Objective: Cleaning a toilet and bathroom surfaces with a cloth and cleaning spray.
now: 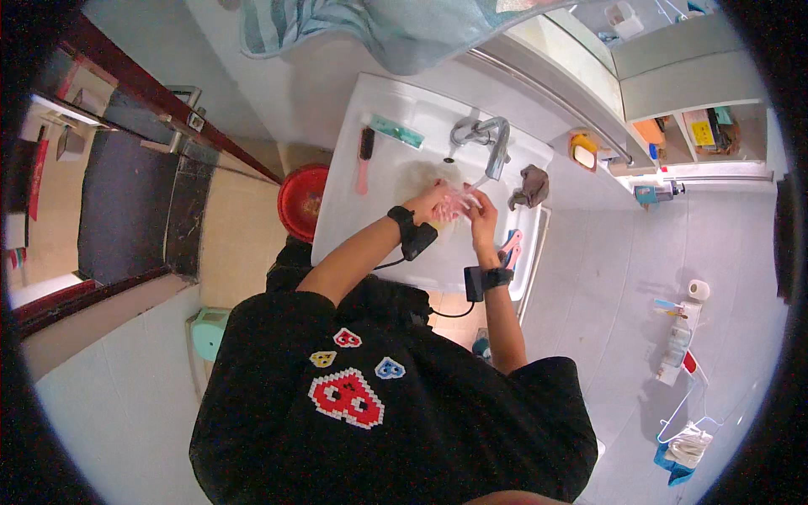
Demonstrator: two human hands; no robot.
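Observation:
Water from a chrome faucet (499,151) runs over both my hands, above the basin of a white sink (341,214). My left hand (432,207) is low in the basin, its fingers near the stream. Close on its right, my right hand (483,211) has its fingers bent towards the left one. Something pinkish and wet shows between them, blurred by the water; I cannot tell whether it is an object or only fingers. Each wrist wears a black strap with a small box and cable. Cloudy water or suds lie behind my left hand.
A pink-handled brush (364,161) and a teal packet (396,131) lie on the sink's left side. On its right are a crumpled grey-brown cloth (531,186) and pink-handled items (512,246). A red basin (304,202) stands left of the sink; a towel (391,31) hangs beyond it.

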